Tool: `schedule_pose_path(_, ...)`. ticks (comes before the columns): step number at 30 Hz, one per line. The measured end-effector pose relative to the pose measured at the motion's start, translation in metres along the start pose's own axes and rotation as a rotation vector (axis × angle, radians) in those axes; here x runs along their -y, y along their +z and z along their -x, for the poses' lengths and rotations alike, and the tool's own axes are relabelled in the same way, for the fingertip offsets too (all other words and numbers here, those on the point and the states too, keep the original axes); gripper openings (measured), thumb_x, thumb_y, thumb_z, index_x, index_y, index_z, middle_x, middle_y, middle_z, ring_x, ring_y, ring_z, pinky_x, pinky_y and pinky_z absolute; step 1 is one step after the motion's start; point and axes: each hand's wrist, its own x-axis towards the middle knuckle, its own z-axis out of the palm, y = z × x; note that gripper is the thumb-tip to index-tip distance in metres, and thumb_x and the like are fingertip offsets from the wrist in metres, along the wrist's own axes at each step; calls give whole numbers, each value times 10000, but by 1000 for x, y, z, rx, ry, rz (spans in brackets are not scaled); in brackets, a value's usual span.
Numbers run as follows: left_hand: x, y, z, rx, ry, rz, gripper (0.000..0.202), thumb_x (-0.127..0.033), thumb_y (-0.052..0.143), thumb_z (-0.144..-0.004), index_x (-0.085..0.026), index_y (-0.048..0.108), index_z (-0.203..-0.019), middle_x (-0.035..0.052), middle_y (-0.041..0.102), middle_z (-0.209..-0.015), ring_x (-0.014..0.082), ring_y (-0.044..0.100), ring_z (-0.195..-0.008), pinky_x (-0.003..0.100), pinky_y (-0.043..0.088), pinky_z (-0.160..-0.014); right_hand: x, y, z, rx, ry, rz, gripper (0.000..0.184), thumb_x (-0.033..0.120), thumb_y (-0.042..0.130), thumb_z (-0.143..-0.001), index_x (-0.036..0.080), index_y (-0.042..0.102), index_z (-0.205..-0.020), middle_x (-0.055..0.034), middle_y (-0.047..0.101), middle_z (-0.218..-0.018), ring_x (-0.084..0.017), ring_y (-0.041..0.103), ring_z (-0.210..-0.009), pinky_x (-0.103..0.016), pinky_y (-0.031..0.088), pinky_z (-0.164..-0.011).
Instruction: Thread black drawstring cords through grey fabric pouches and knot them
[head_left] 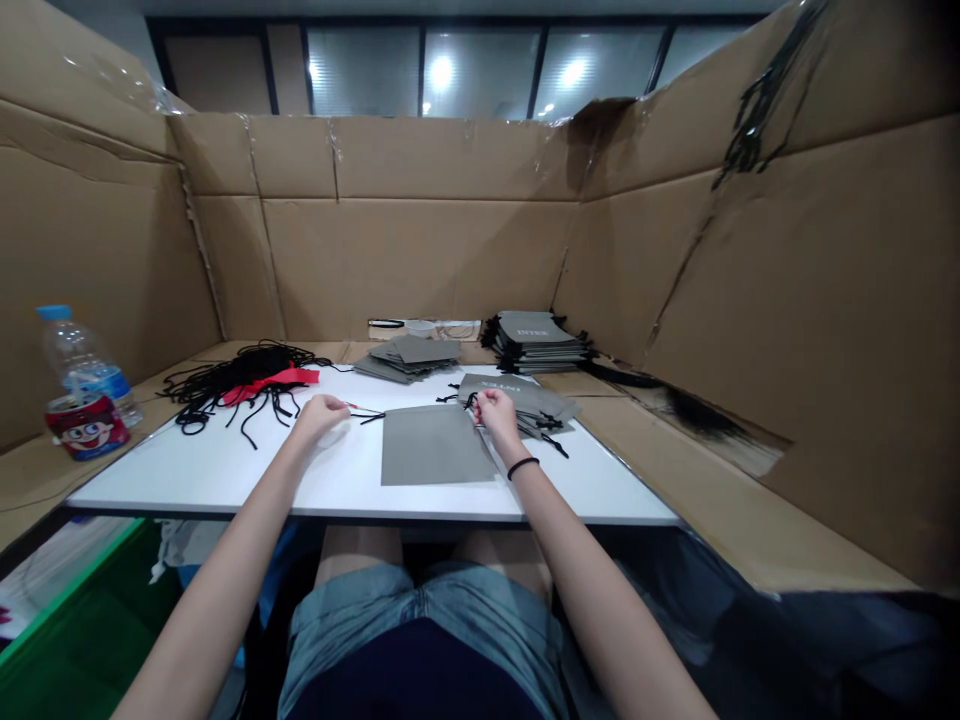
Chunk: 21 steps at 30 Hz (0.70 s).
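A flat grey pouch point(435, 443) lies on the white table point(330, 480) in front of me. My left hand point(320, 415) is closed in a pinch on a thin red tool with a black cord point(367, 412) that leads to the pouch's upper left corner. My right hand point(495, 410) is closed on the pouch's upper right corner, where a black cord end shows. A black band circles my right wrist.
Behind the right hand lie several grey pouches with cords point(525, 398). Further back sit a loose pile of pouches point(409, 356) and a tall stack point(536, 342). A tangle of black cords point(232, 380) lies at left. Water bottle point(84, 372) and can point(84, 425) stand far left. Cardboard walls surround the table.
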Motion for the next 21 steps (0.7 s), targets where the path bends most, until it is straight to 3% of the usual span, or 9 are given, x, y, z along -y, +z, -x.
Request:
schedule_pose_path(4,-3,7,4,85,231,-287,252,-232,717,-562,-170,706,-806,44,645,-814,191,575,-711,274,443,-659,-1,1,0,5,1,3,149,285,584,-739,207,457,-731,58,492,-539,-76,438,-424,-180,363,-371)
schedule_pose_path(8,1,15,-3,165,386,-428,174,-308,651,-680,-179,707,-782,75,615,-947,227,570,-885,316,430,-841,-1,2,0,0,2,5,128,255,577,-744,201,464,-720,54,492,-541,-73,436,-426,-180,359,-373)
schedule_pose_path(12,11,17,-13,142,381,-488,127,-242,563,-751,-165,660,-775,91,614,-952,226,571,-907,314,423,-859,-1,0,-1,-18,3,11,109,236,573,-745,197,473,-726,44,509,-565,-80,453,-442,-187,372,-379)
schedule_pose_path(16,17,13,-17,32,371,-543,130,-208,511,-794,-157,629,-778,116,626,-951,240,563,-950,321,404,-883,-3,-3,-5,-64,9,25,96,239,552,-762,205,464,-744,48,503,-570,-78,445,-433,-189,382,-383)
schedule_pose_path(21,17,6,-18,-89,176,-615,133,-197,487,-803,-163,613,-778,122,655,-903,243,582,-884,306,411,-767,-9,-7,-12,-90,-8,54,107,271,553,-763,213,464,-754,56,492,-544,-85,439,-414,-200,388,-387)
